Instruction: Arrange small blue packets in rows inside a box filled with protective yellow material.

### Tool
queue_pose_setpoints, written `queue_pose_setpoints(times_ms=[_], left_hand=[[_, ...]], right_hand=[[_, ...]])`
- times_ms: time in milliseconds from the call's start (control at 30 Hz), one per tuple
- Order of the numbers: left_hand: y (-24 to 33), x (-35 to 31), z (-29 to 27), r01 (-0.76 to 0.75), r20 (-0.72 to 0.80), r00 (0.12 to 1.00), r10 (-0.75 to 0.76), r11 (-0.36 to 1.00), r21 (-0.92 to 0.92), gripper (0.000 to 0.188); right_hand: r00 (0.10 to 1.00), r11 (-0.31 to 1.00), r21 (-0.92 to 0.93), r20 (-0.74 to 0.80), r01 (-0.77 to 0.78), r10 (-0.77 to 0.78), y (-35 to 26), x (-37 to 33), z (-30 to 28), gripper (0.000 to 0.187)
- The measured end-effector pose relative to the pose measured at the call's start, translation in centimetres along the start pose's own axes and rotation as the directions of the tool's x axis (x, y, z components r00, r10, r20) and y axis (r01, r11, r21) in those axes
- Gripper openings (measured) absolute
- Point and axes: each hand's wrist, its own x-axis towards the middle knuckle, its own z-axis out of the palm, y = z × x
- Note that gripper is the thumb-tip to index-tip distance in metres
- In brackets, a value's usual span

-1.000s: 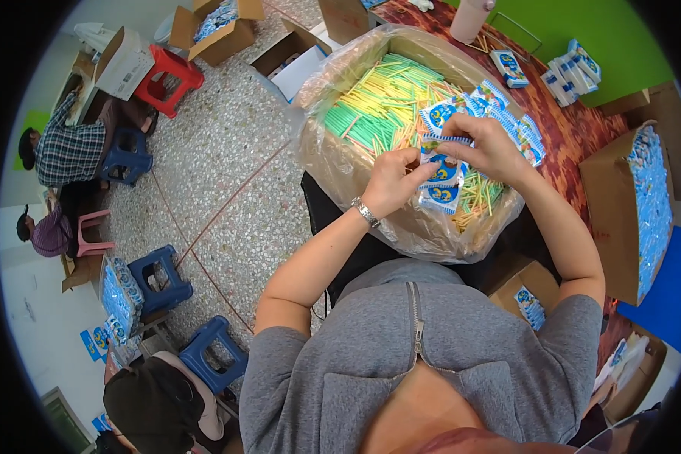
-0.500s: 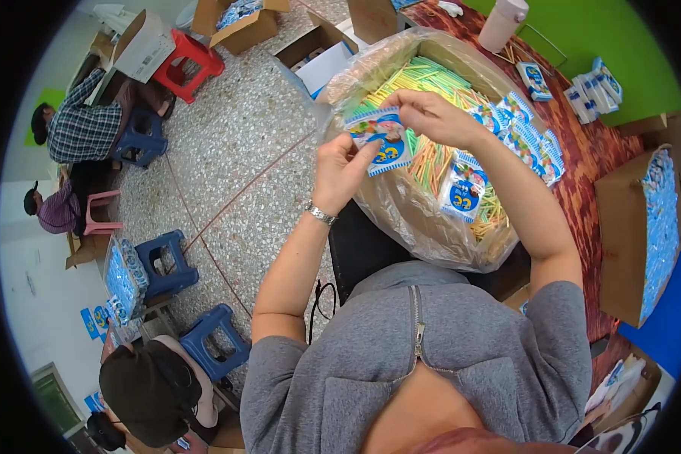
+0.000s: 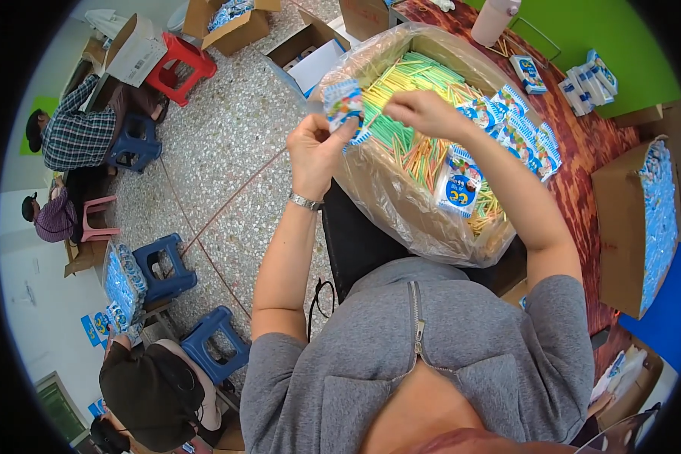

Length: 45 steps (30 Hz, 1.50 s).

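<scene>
Left hand (image 3: pixel 315 151) has a blue-and-white packet (image 3: pixel 342 102) gripped between thumb and fingers, held up over the left rim of the big box. Right hand (image 3: pixel 431 115) just right of that packet, above the sticks, fingers bunched narrow; can't tell if a stick is pinched in them. Big box (image 3: pixel 461 64): cardboard, lined with a clear plastic bag (image 3: pixel 431 242) folded out over the rim, holding loose thin sticks (image 3: pixel 416 83), yellow and green, more orange toward the near end. One loose packet (image 3: pixel 460 181) lies flat on the sticks, near end; a packet pile (image 3: pixel 518 140) overlaps along the box's right side. Beyond, red-brown table (image 3: pixel 575 151) with a pink bottle (image 3: pixel 495 21), a small pack (image 3: pixel 528 73) and a pack stack (image 3: pixel 592 79). Right: tall carton (image 3: pixel 620 227) full of blue-and-white packets. Across the floor (image 3: pixel 227 159): open carton (image 3: pixel 242 38) with blue-and-white packets inside, darker carton (image 3: pixel 287 51) beside it, contents unclear. Far left, packet tray (image 3: pixel 122 284) heaped with packets, next to a blue stool (image 3: pixel 165 268)
</scene>
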Motion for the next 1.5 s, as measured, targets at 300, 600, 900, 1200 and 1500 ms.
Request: queue_pose_setpoints(times_ms=[300,600,900,1200,1500], left_hand=[[-0.3,-0.5,-0.4,-0.006,-0.047,0.999,0.003,0.998,-0.064,0.024],[1.6,-0.8,1.0,0.073,-0.021,0.997,-0.076,0.993,-0.093,0.017],[-0.4,-1.2,2.6,-0.159,0.053,0.987,0.151,0.899,0.409,0.029],[1.3,-1.6,4.3,-0.281,0.125,0.959,0.254,0.806,0.521,0.028],[0.9,-1.7,4.8,-0.445,0.223,0.894,0.388,0.714,0.541,0.029]], right_hand=[[0.923,0.717,-0.683,0.172,-0.140,0.344,-1.4,1.3,3.9,0.040],[0.984,0.788,-0.609,0.066,-0.093,0.167,-0.3,-0.4,1.9,0.031],[0.968,0.905,0.383,0.228,-0.184,0.101,-5.0,-4.2,-7.3,0.027],[0.917,0.736,-0.592,0.385,0.329,-0.101,-9.6,-2.5,-10.6,0.021],[0.836,0.465,-0.830,0.469,0.307,0.285,-13.6,-0.9,-9.4,0.023]])
